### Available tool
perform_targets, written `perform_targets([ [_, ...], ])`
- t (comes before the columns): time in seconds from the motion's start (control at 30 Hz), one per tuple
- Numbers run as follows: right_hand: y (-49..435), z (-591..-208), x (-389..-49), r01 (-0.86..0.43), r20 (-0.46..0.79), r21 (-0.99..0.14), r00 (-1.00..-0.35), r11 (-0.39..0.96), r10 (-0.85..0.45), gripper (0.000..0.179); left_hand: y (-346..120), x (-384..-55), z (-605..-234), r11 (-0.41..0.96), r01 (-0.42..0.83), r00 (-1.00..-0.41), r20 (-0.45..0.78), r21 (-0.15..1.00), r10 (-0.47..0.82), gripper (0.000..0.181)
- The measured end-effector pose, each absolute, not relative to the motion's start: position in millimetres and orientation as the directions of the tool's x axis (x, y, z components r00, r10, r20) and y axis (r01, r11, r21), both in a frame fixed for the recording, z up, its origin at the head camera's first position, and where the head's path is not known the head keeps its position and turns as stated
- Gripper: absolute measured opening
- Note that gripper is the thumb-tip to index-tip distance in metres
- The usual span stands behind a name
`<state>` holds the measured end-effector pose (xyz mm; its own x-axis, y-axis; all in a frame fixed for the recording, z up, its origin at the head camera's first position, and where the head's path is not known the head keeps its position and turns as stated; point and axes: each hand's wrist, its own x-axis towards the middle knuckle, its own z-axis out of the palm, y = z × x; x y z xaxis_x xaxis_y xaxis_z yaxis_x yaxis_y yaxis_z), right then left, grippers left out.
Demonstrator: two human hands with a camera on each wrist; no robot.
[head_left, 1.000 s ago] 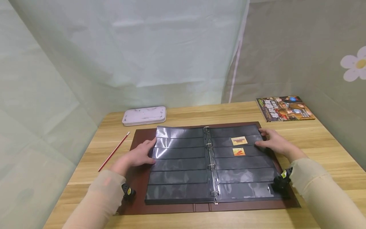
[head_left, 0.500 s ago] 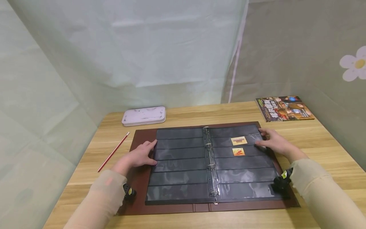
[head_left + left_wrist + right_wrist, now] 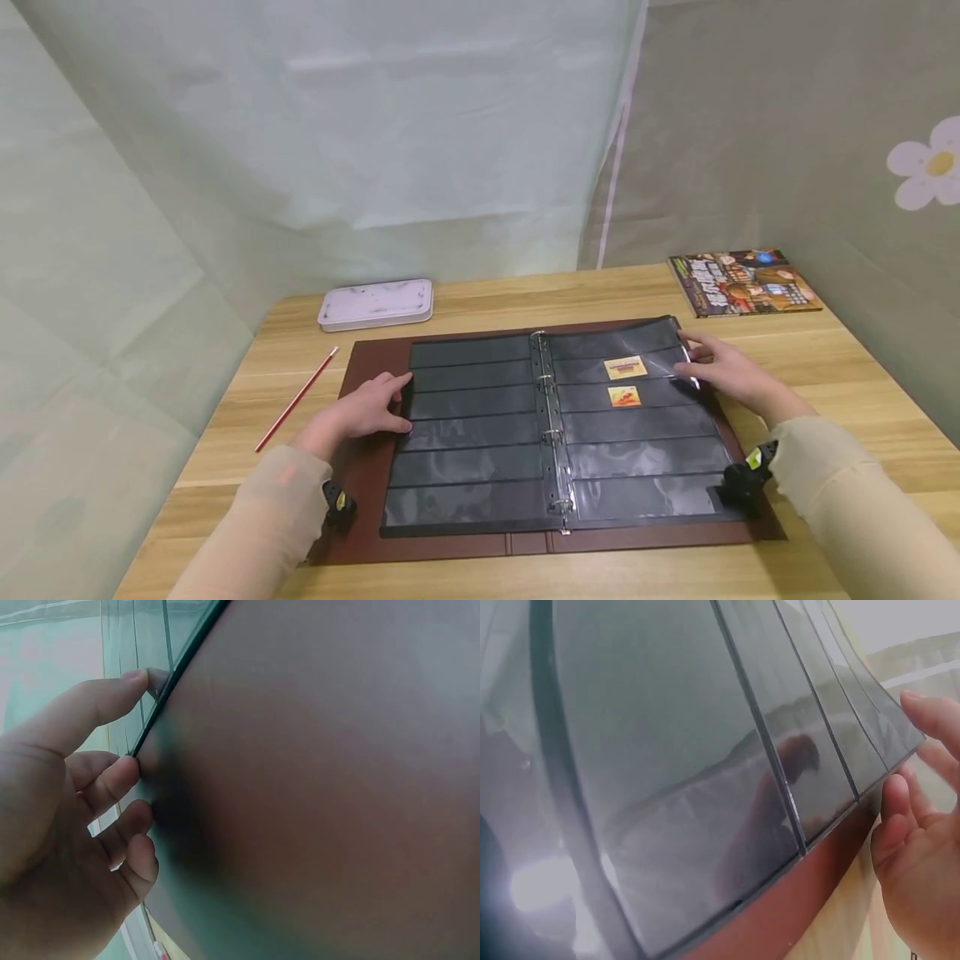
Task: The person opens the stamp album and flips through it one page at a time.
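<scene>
A brown ring binder (image 3: 457, 546) lies spread on the table in the head view, with black pocket pages on both sides of its metal rings (image 3: 553, 435). My left hand (image 3: 365, 406) rests at the outer edge of the left page (image 3: 472, 433), thumb and fingers apart. In the left wrist view its fingertips touch that edge. My right hand (image 3: 723, 371) pinches the outer edge of the right page (image 3: 637, 458), which bows up near its far corner. A yellow paper label (image 3: 626, 367) and a smaller orange one (image 3: 624, 397) sit in this page's pockets.
A red pencil (image 3: 297, 400) lies left of the binder. Behind it stands a pale flat tin case (image 3: 376, 304). At the back right lies a colourful comic-style book (image 3: 744, 282). Pale cloth (image 3: 450, 133) hangs behind the wooden table (image 3: 525, 577).
The right page's outer edge has risen with my right hand. On the left, a glossy raised page has settled flat, and my left hand has stayed at its edge.
</scene>
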<state>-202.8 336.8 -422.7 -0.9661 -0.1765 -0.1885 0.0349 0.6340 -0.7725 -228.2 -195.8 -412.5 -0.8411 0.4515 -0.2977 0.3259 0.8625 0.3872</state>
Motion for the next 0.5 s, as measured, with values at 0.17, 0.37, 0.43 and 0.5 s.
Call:
perform_targets([
  [0.17,336.5,-417.2,-200.0,-0.009,-0.136,-0.802,-0.971,0.597,-0.197,0.073,-196.6,-229.1,-413.8,0.861,0.309,-0.844,-0.302,0.403,0.444,0.086],
  [0.37,335.4,-409.1,-195.9,-0.024,-0.129,-0.804,-0.968,0.594,-0.214,0.074,-198.2,-230.5,-415.3,0.851,0.303,-0.846,-0.290,0.429,0.447,0.086],
  [0.43,334.5,-407.1,-195.0,-0.021,-0.135,-0.819,-0.964,0.573,-0.228,0.075,-198.7,-230.7,-415.7,0.845,0.299,-0.846,-0.287,0.443,0.450,0.086],
  [0.5,334.1,-405.6,-194.6,-0.012,-0.144,-0.832,-0.961,0.554,-0.236,0.076,-199.5,-230.6,-416.1,0.838,0.294,-0.844,-0.287,0.459,0.453,0.086],
])
